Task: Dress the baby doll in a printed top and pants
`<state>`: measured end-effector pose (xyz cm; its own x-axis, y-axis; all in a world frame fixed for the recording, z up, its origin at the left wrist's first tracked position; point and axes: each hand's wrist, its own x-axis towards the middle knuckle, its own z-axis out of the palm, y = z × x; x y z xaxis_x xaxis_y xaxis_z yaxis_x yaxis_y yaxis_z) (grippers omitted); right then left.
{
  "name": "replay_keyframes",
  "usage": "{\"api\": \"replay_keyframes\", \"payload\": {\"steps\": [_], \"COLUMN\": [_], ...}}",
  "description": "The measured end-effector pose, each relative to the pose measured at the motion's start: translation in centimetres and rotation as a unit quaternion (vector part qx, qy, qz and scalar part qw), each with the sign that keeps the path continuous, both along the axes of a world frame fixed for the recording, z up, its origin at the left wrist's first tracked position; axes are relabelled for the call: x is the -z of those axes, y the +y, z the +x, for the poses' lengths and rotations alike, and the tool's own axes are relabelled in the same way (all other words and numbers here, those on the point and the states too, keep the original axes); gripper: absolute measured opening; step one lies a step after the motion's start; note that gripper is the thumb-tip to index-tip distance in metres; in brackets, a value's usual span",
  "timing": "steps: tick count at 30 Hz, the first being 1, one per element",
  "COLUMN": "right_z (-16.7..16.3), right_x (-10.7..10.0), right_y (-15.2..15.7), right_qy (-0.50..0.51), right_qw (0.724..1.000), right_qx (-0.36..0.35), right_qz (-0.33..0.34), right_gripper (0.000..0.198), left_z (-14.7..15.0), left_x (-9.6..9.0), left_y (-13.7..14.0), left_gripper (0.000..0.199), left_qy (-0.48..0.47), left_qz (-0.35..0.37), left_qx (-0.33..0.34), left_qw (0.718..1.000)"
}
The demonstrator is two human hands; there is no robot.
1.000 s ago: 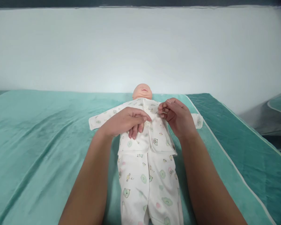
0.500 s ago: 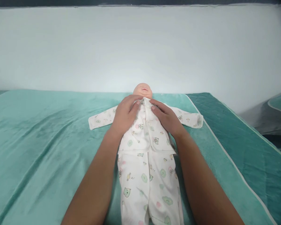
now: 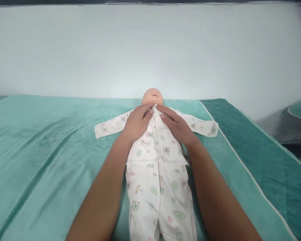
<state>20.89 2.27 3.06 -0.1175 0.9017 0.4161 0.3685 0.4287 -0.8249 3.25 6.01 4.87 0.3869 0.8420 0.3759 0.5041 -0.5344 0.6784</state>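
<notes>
Left hand (image 3: 138, 121): palm down, fingers extended and close together, thumb a little apart; it lies flat on the upper front of the printed white jacket (image 3: 154, 144), resting on the fabric rather than gripping it. Right hand (image 3: 176, 123): mirrors this on the other side of the front opening, open and flat, thumb set off from the fingers, no cloth seen pinched. Both index fingertips point to the collar (image 3: 155, 105), just below the chin. The jacket is on a doll (image 3: 153, 96), which lies face up with its head by the far edge of the teal sheet (image 3: 45, 144). Two sleeves extend sideways, one cuff toward the sheet's left edge, the other close to its white-trimmed right edge. Matching trousers (image 3: 163, 201) run toward the near edge, lower ends out of view. Past the right edge: darker quilted cloth (image 3: 261, 157). Behind the far edge: pale wall (image 3: 150, 47).
</notes>
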Motion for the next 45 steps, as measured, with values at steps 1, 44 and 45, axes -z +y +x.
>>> {"api": "replay_keyframes", "payload": {"steps": [1, 44, 45], "right_z": [0.0, 15.2, 14.9], "right_x": [0.0, 9.0, 8.9], "right_y": [0.0, -5.3, -5.5], "right_qy": [-0.003, -0.350, -0.339], "right_qw": [1.000, 0.840, 0.843], "right_qx": [-0.005, 0.408, 0.413], "right_qz": [0.004, -0.083, -0.063], "right_gripper": [0.039, 0.048, 0.047], "left_z": [0.0, -16.2, -16.0], "left_x": [0.0, 7.7, 7.6], "left_y": [0.0, 0.0, -0.5], "left_gripper": [0.041, 0.062, 0.064], "left_qy": [-0.003, 0.255, 0.249], "left_qz": [-0.003, 0.005, 0.000], "left_qx": [0.003, -0.343, -0.345], "left_qw": [1.000, 0.904, 0.905]}}
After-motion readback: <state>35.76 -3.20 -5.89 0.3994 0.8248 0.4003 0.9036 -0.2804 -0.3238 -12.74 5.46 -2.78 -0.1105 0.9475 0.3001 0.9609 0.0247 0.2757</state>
